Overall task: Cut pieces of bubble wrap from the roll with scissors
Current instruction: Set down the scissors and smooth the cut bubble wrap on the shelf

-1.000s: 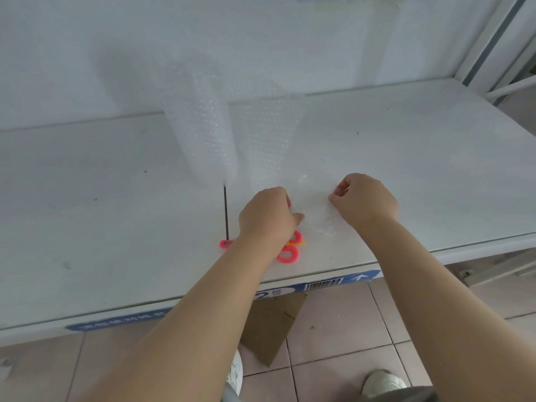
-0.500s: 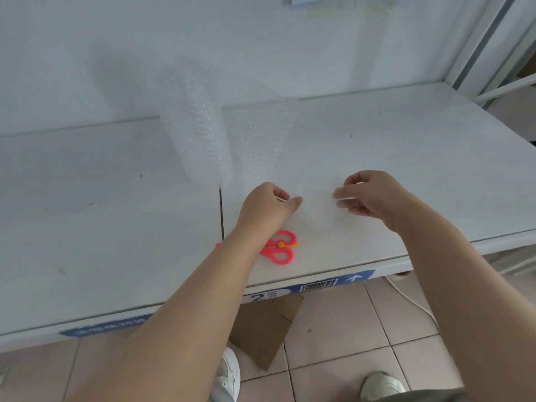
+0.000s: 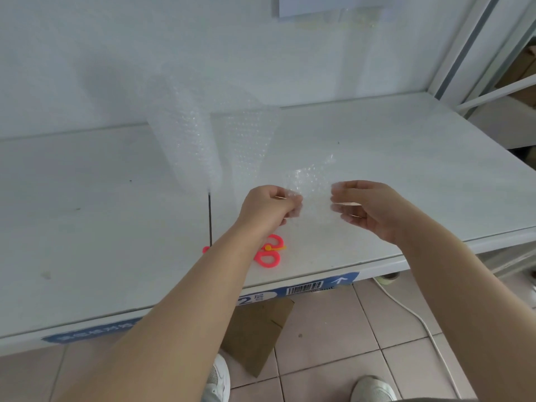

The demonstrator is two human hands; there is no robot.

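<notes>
A roll of clear bubble wrap stands upright on the white table, with a loose sheet trailing to its right. Both hands hold a small cut piece of bubble wrap lifted above the table. My left hand pinches its left edge and my right hand pinches its right edge. Pink scissors lie on the table below my left wrist, partly hidden by the forearm.
A wall rises right behind the table. A blue barcode label runs along the front edge. Under the table lie a piece of cardboard and a white cable on the tiled floor. A metal rack stands at right.
Both hands have lifted from the table surface with the small piece of bubble wrap and now hold it stretched between them. The scissors stay where they were.
</notes>
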